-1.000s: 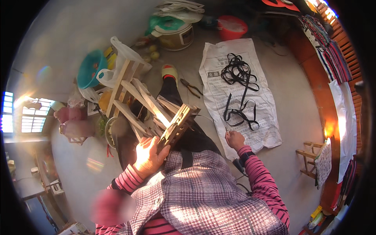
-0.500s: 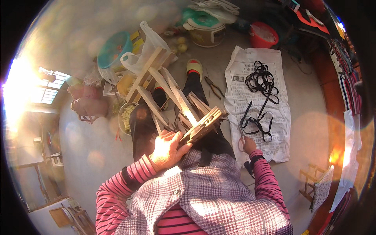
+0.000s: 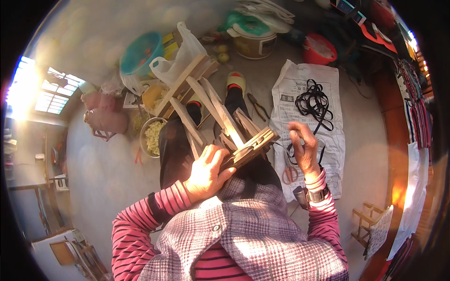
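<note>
left hand point(image 3: 206, 173) gripping wooden frame point(image 3: 220, 122), right hand point(image 3: 302, 147) on black strap point(image 3: 316, 100)

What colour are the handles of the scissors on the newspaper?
Orange-red; the scissors show best in the head view.

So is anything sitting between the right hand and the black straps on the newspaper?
Nothing visible blocks it. The right hand is raised over the newspaper, its fingers at the near strands of the black straps. The scissors lie beside the wrist, off the path. The left hand grips the wooden frame, away to the left.
</note>
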Demonstrator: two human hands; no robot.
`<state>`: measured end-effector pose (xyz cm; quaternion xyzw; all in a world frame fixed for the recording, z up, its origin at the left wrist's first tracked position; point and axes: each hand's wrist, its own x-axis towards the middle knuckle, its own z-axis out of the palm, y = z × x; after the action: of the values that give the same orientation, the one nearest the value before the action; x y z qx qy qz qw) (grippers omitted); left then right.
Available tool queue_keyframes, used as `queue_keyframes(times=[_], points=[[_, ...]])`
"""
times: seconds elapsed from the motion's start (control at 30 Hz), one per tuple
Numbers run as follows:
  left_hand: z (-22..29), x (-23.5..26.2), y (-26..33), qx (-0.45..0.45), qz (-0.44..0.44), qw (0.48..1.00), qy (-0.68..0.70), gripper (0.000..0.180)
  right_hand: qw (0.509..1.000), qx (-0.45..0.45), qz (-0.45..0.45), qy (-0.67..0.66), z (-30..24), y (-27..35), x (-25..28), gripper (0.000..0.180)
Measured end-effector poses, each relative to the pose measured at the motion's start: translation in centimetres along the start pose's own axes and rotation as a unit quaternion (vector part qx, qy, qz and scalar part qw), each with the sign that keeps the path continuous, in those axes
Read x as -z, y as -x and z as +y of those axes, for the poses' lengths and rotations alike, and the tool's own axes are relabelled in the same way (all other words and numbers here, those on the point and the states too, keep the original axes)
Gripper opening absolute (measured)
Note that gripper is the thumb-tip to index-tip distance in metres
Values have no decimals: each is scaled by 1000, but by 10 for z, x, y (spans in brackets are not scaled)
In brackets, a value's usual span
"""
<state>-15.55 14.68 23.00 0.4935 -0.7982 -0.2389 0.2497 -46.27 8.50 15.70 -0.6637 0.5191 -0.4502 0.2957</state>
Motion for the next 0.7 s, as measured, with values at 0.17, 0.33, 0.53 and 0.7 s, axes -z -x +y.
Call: queue_keyframes(times=[0.17, 0.33, 0.53, 0.7], points=[[12, 2, -12, -49, 64, 996, 29, 43, 982, 132, -120, -56, -94, -34, -23, 23], [16, 6, -35, -94, 35, 995, -24, 35, 988, 90, -107, -60, -97, -35, -41, 6], [5, 11, -51, -201, 16, 978, -49, 29, 988, 42, -119, -93, -88, -30, -44, 7], [-6, 2, -45, -258, 92, 962, -15, 17, 986, 60, -113, -111, -83, -28, -47, 9]])
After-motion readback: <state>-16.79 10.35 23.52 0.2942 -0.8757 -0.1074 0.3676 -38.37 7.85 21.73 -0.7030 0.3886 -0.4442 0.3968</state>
